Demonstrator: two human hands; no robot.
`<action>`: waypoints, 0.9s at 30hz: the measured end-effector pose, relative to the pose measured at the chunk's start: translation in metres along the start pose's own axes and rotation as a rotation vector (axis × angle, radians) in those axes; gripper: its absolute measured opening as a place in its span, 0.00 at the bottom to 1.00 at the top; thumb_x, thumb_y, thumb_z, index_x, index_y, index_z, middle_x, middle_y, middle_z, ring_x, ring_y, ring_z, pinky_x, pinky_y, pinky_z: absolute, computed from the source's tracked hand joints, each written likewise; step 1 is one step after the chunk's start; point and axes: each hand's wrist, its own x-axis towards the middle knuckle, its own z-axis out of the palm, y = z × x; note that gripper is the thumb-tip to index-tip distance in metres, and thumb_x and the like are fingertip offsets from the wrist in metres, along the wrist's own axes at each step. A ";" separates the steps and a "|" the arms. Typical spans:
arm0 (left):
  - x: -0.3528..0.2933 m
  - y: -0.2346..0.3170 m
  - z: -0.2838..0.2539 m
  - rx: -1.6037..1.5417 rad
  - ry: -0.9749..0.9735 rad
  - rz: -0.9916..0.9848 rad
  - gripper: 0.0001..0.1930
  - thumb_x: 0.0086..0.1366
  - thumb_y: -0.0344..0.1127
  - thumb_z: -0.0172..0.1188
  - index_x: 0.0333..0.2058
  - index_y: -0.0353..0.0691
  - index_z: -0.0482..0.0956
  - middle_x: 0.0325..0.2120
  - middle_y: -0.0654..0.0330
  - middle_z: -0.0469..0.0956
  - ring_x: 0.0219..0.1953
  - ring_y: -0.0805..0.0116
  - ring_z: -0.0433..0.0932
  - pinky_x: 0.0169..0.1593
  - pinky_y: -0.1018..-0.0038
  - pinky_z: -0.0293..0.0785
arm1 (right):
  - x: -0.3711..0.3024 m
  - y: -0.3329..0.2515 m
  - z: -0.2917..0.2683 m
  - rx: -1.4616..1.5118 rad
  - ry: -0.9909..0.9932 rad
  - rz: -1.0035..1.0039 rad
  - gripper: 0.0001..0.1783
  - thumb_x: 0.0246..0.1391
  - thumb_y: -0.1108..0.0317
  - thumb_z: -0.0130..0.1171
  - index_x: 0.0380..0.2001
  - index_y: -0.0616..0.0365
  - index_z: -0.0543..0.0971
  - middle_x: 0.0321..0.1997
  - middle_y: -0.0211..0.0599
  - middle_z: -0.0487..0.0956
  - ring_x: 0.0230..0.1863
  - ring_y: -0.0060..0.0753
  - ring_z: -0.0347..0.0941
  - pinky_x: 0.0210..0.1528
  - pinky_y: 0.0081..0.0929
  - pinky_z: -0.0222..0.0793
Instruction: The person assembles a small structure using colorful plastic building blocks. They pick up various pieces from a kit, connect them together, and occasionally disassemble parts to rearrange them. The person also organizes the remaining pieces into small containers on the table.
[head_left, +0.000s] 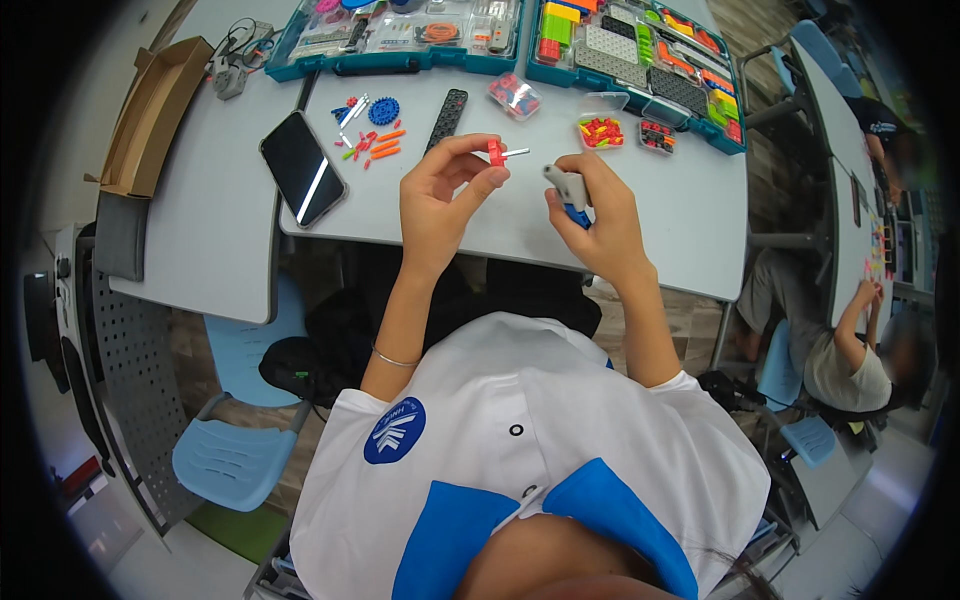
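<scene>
Above the near part of the white table, my left hand (437, 205) pinches a small red plastic piece (495, 153) between thumb and fingertips. A thin metal shaft (516, 153) sticks out of this piece toward the right. My right hand (612, 222) is closed around a grey and blue hand tool (568, 186), whose exact kind I cannot make out. Its grey end points up and left, a short gap from the shaft. Beyond my left hand lies a dark perforated beam (447, 120).
Loose orange and pink pegs (385, 148), a blue gear (383, 111) and a phone (303, 168) lie at left. Small boxes of red pieces (515, 95) and yellow pegs (600, 130) stand beyond my hands, before two teal-edged cases (640, 85). Another person (850, 365) sits far right.
</scene>
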 end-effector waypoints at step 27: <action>-0.006 -0.003 0.003 0.169 -0.131 -0.046 0.16 0.67 0.27 0.61 0.51 0.26 0.75 0.44 0.52 0.80 0.46 0.67 0.81 0.53 0.73 0.75 | 0.010 0.001 -0.024 -0.307 -0.299 0.047 0.16 0.46 0.68 0.70 0.34 0.56 0.73 0.27 0.41 0.78 0.29 0.48 0.76 0.31 0.39 0.68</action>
